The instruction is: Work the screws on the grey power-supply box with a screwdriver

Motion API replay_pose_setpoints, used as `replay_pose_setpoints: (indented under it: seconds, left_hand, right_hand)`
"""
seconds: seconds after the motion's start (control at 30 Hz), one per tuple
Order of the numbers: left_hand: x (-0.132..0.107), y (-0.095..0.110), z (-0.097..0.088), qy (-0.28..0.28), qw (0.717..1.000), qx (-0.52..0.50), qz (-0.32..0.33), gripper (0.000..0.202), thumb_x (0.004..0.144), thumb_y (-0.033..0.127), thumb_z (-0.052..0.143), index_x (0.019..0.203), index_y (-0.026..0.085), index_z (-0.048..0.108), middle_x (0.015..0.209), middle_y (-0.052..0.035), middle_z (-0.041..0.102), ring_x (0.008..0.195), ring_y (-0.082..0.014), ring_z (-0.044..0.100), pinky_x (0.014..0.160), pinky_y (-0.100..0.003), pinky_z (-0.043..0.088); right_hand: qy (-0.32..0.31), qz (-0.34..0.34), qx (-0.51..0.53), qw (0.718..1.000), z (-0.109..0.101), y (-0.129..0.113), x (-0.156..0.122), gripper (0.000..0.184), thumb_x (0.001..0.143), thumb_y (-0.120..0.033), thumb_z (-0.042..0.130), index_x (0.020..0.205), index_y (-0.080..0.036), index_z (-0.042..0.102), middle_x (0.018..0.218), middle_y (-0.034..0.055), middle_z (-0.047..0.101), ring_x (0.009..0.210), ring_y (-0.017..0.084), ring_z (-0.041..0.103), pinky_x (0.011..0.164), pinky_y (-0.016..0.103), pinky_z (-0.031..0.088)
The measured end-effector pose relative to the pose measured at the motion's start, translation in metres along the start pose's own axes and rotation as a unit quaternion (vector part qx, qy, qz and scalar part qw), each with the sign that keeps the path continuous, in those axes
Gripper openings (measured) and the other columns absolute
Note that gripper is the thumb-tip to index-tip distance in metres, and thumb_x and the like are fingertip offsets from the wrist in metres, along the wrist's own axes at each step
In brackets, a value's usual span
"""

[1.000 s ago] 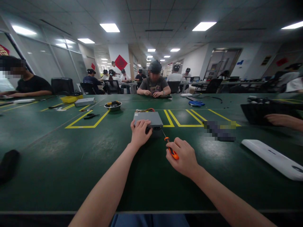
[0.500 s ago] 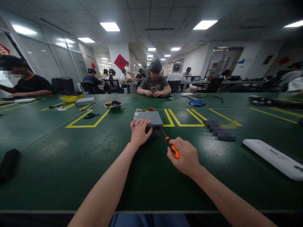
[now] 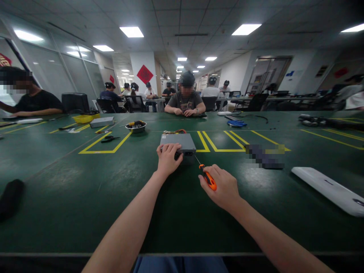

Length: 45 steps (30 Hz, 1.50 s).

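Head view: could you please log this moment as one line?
left hand: on grey box | right hand: holding orange-black screwdriver | tip: near box's front right corner, contact unclear

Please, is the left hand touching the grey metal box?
Touching: the head view shows the left hand resting on the grey metal box, fingers spread over its top.

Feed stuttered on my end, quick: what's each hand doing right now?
Left hand: holding the flat, grey rectangular metal box by its near edge.
Right hand: closed around the orange-and-black handle of a thin-shafted screwdriver.
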<state>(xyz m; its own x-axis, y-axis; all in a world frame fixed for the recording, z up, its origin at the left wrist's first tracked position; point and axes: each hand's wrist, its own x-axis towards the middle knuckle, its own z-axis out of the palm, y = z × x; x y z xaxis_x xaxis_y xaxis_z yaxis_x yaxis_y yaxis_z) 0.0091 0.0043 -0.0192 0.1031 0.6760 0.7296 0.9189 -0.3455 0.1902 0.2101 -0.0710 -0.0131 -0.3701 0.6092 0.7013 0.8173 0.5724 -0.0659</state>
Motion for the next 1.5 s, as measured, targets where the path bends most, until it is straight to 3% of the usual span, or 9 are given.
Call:
replay_pose_setpoints:
  seconds: [0.13,0.37,0.63,0.87,1.07,1.3,1.5]
  left_hand:
    - [0.0002,0.0003,-0.0003,-0.001,1.0,-0.002,-0.001,0.026,0.079,0.031,0.053,0.105,0.029,0.055,0.115,-0.0014,0.06,0.11,-0.0226,0.047,0.1,-0.044,0.021]
    - [0.0,-0.0005,0.0006,0.0,1.0,0.001,0.001,0.026,0.08,0.031,0.053,0.105,0.029,0.054,0.116,-0.0005,0.059,0.111,-0.0221,0.047,0.1,-0.043,0.021]
    - [-0.0002,-0.0005,0.0001,0.001,1.0,0.006,0.003,0.025,0.08,0.032,0.052,0.105,0.028,0.054,0.116,-0.0009,0.059,0.111,-0.0221,0.047,0.1,-0.043,0.022]
    - [-0.0001,-0.0005,0.001,0.006,1.0,-0.001,0.004,0.026,0.079,0.031,0.053,0.105,0.028,0.055,0.115,-0.0002,0.06,0.11,-0.0216,0.047,0.099,-0.043,0.021]
    - [-0.0003,-0.0004,0.001,0.002,1.0,-0.001,0.0,0.026,0.079,0.031,0.053,0.105,0.029,0.054,0.115,0.0009,0.06,0.11,-0.0208,0.047,0.1,-0.042,0.02]
    - [-0.0003,-0.0007,0.0017,0.008,1.0,-0.005,0.002,0.026,0.079,0.031,0.054,0.104,0.028,0.054,0.115,0.0009,0.06,0.11,-0.0207,0.047,0.099,-0.042,0.02]
    - [-0.0004,-0.0014,0.0016,0.01,1.0,-0.006,0.005,0.025,0.079,0.031,0.054,0.104,0.028,0.054,0.115,0.0007,0.06,0.11,-0.0208,0.047,0.099,-0.042,0.02]
  right_hand:
    - [-0.011,0.055,0.028,0.998,0.0019,0.0011,-0.0015,0.022,0.086,-0.037,0.042,0.096,-0.018,0.049,0.061,-0.0028,0.056,0.047,0.011,0.051,0.049,0.022,0.032]
    - [-0.003,-0.019,0.001,1.0,-0.0007,-0.0012,0.0003,0.011,0.08,-0.025,0.047,0.082,-0.018,0.055,0.075,0.0029,0.055,0.061,0.014,0.05,0.059,0.026,0.035]
    - [-0.02,0.056,0.058,0.997,0.0005,-0.0003,-0.0013,0.021,0.087,-0.034,0.041,0.096,-0.017,0.049,0.064,-0.0015,0.056,0.051,0.011,0.051,0.051,0.023,0.034]
    - [-0.005,-0.015,0.03,0.999,-0.0013,-0.0012,0.0005,0.012,0.08,-0.027,0.047,0.083,-0.017,0.054,0.075,0.0025,0.058,0.061,0.013,0.051,0.059,0.025,0.036]
    - [-0.006,0.058,0.046,0.997,0.0031,0.0003,-0.0012,0.023,0.086,-0.035,0.043,0.098,-0.017,0.05,0.066,-0.0012,0.057,0.052,0.012,0.053,0.053,0.024,0.035]
    - [0.006,-0.003,0.034,0.999,0.0011,-0.0002,0.0006,0.008,0.079,-0.024,0.047,0.078,-0.018,0.053,0.075,0.0023,0.055,0.062,0.014,0.051,0.061,0.026,0.037]
    - [-0.008,0.068,0.08,0.994,0.0012,0.0007,0.0006,0.022,0.087,-0.037,0.043,0.093,-0.018,0.049,0.071,0.0001,0.057,0.055,0.012,0.053,0.054,0.023,0.037]
